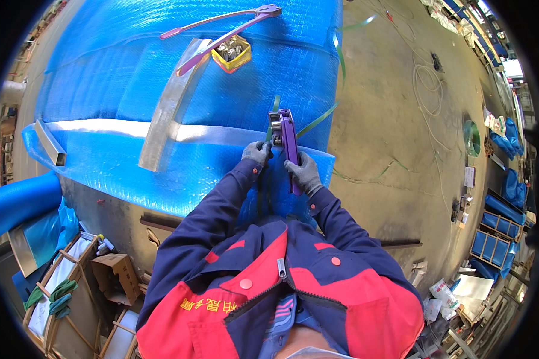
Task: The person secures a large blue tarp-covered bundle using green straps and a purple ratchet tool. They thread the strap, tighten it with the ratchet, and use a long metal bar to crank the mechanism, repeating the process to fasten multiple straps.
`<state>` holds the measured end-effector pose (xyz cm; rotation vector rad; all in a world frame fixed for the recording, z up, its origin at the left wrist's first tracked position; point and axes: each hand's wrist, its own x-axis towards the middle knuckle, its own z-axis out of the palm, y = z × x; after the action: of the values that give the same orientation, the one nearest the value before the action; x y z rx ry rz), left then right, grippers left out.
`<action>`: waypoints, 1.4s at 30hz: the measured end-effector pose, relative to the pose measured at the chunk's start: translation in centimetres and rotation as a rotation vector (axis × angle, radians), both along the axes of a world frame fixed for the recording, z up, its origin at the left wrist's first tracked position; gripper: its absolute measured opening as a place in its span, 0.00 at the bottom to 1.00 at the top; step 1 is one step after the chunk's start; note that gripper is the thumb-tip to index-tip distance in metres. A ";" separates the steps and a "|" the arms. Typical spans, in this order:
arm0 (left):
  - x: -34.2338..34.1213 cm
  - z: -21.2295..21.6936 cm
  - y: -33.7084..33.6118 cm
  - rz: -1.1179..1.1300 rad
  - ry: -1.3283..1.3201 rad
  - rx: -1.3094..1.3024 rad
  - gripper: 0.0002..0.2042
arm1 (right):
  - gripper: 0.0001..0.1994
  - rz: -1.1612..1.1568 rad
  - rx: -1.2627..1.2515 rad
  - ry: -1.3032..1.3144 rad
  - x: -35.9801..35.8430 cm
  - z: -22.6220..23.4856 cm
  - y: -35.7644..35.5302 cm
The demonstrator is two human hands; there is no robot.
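- Upper left: metal bar [169,113] under long-handled cutter [227,43], yellow box [233,62] beside.
- Centre: left hand [257,153] curled beside purple tool [288,141]; hold unclear.
- Tool: near-vertical long axis, head toward upper edge.
- Right hand [306,172] clasps its lower part.

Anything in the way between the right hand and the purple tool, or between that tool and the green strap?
Nothing visible. The right hand grips the purple tool, and the green strap runs up to the tool's right side unobstructed. The long-handled tool and yellow box lie farther off, to the left.
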<state>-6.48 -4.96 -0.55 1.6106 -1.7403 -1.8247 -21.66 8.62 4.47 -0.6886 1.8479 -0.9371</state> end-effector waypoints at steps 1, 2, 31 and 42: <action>-0.2 0.3 0.0 -0.003 -0.014 0.050 0.16 | 0.22 0.006 -0.023 0.044 -0.1 0.3 -0.5; -0.5 0.4 0.0 0.000 -0.023 0.090 0.15 | 0.23 0.007 -0.055 0.098 -0.2 0.5 -1.0; -0.7 -8.4 0.3 0.075 0.007 -0.103 0.14 | 0.34 0.157 -0.252 -0.165 -9.3 0.7 -20.2; -0.1 -9.2 -1.1 -0.058 -0.044 -0.120 0.14 | 0.17 0.882 -0.243 0.037 3.5 20.6 4.6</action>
<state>-6.56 -6.05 -9.78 1.5822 -1.8949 -1.6855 -18.19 13.25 25.02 -1.5082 1.2370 -0.5457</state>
